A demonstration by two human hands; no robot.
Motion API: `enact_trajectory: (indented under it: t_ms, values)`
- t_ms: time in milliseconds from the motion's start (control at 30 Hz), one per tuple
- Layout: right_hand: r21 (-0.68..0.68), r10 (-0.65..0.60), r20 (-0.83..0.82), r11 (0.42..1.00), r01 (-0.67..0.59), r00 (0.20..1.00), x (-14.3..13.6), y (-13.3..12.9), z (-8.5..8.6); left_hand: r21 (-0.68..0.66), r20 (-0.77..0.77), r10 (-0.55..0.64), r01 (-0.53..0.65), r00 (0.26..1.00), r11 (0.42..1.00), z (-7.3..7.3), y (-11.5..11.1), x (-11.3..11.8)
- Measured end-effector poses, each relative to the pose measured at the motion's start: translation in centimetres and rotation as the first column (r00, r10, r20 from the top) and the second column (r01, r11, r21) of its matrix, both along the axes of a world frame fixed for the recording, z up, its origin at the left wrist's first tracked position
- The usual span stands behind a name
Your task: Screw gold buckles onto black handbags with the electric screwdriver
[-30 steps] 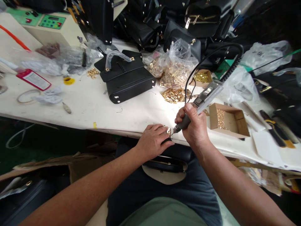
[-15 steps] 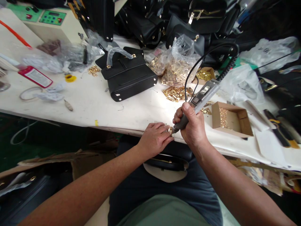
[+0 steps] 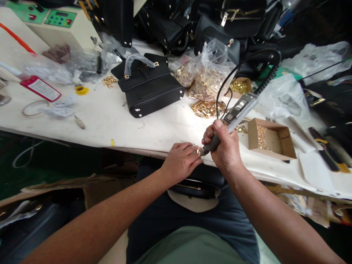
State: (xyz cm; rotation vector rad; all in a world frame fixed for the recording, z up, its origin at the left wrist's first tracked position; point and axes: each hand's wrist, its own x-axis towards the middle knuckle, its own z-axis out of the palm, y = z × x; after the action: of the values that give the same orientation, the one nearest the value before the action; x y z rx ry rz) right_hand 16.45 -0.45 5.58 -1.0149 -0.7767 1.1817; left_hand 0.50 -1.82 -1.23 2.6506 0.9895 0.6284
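Note:
My right hand [image 3: 226,146] is wrapped round the grip of an electric screwdriver [image 3: 237,112], which tilts down to the left. Its tip meets a small gold metal fitting [image 3: 200,151] at the table's front edge. My left hand [image 3: 181,161] is closed on that fitting, with fingers and thumb pressing from the left. Below the hands, a black handbag [image 3: 196,189] with a pale flap rests on my lap; its upper part is partly hidden by my left hand. Whether the fitting is joined to this bag I cannot tell.
A black handbag [image 3: 154,91] lies on the white table [image 3: 110,121]. Gold fittings [image 3: 205,109] are heaped before a clear plastic bag [image 3: 207,82] of more. At right, a cardboard box [image 3: 275,141] holds tiny gold screws. The screwdriver's black cable [image 3: 233,69] arches above the table.
Both hands, the screwdriver and the fitting stay in nearly the same place. Only a very slight shift of the camera view shows.

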Motion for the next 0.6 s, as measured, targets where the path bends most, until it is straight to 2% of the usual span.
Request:
enact_trajectory:
  t_ms: [167,367,600]
  values:
    - [0.039,0.0,-0.006,0.999,0.001,1.0,0.4,0.2,-0.1,-0.002,0.005,-0.014,0.014,1.0,1.0,0.1,0.0,-0.1]
    - [0.081,-0.133,0.137,0.989,0.122,0.982,1.2,1.0,0.0,0.001,0.0,-0.022,0.022,1.0,1.0,0.1,0.0,-0.2]
    - [0.098,-0.151,0.256,0.987,0.129,0.955,0.6,1.8,-1.6,0.039,-0.033,-0.021,0.022,0.999,0.999,-0.2,0.0,-0.1]
